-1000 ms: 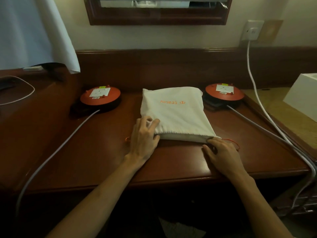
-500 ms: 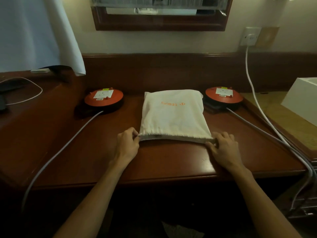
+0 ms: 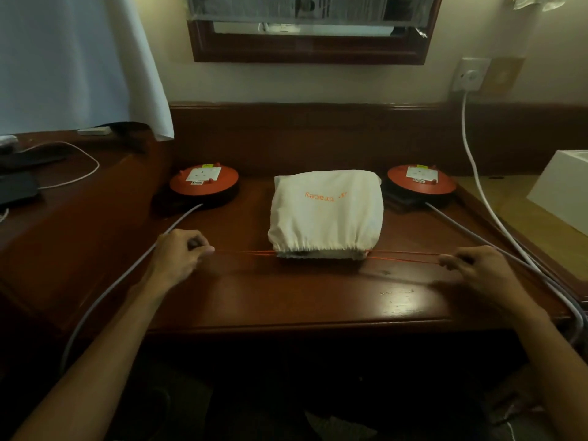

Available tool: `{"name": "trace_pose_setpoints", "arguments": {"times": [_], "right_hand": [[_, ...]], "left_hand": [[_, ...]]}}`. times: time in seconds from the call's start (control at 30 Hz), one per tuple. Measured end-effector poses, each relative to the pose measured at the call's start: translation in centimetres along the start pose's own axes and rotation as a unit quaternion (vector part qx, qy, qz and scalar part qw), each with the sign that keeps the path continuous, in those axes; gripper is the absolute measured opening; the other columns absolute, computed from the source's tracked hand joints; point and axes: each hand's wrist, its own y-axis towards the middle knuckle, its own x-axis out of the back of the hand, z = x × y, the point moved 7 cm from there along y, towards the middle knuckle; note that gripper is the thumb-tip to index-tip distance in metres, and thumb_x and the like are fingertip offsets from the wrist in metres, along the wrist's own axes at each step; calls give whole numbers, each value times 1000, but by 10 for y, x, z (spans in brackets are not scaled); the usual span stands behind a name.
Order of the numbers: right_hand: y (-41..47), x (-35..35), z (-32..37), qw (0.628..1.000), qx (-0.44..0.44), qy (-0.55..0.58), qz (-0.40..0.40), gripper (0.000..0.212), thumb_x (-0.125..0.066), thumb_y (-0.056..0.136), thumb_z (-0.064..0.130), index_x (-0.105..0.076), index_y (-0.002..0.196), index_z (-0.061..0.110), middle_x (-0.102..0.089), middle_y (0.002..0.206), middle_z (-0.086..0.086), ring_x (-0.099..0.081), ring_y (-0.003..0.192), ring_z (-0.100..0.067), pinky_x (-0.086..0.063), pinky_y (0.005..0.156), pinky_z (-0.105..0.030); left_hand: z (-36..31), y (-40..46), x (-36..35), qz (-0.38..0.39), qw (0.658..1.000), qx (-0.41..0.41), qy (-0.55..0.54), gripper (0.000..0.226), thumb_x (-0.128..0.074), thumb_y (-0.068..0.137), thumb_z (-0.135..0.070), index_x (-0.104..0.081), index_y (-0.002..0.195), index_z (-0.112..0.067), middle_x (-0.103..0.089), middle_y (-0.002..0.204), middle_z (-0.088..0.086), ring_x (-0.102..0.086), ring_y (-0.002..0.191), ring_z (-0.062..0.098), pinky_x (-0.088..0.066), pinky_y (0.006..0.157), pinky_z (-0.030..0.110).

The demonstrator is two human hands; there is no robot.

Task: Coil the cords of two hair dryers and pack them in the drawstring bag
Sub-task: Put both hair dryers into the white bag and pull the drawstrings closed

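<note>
Right now my left hand (image 3: 178, 254) is pinching the orange drawstring (image 3: 245, 253) out to the left, and my right hand (image 3: 477, 265) is pinching its other end out to the right, both fists clamped on the cord and held well apart. Between them the string runs taut, low over the wooden surface (image 3: 318, 297). Just beyond, the cream drawstring bag (image 3: 327, 214) sits bulging, mouth gathered and facing me. Farther back, an orange cable reel (image 3: 203, 186) sits left of it and another orange reel (image 3: 421, 184) right, grey cables (image 3: 127, 275) trailing toward me. A white cord (image 3: 471, 154) hangs from the wall socket (image 3: 471, 76).
</note>
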Motion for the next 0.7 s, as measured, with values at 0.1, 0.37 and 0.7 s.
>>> {"name": "trace_pose_setpoints", "arguments": {"times": [0.1,0.37,0.7], "right_hand": [[5,-11,-3,991,-26,-118,58,20,-70,85,43,-74,94,26,-62,108,-2,-55,102,-25,-45,88,-42],[3,-100,101,986,45,-160,24,43,-57,90,63,-62,107,24,-58,110,2,-52,110,-21,-40,97,-44],[18,-64,139,985,109,91,94,23,-75,89,27,-75,75,9,-67,69,-15,-51,55,-14,-41,51,-31]], "left_hand": [[-7,0,-19,89,993,0,80,18,-83,81,-29,-71,94,-28,-70,109,0,-65,101,17,-50,82,30],[-91,-13,-114,96,988,-43,111,61,-63,87,-64,-54,128,-19,-57,122,6,-48,119,26,-45,97,40],[-100,12,-88,74,996,-38,43,29,-63,90,-14,-56,118,-19,-65,109,10,-64,93,31,-56,76,43]]}}
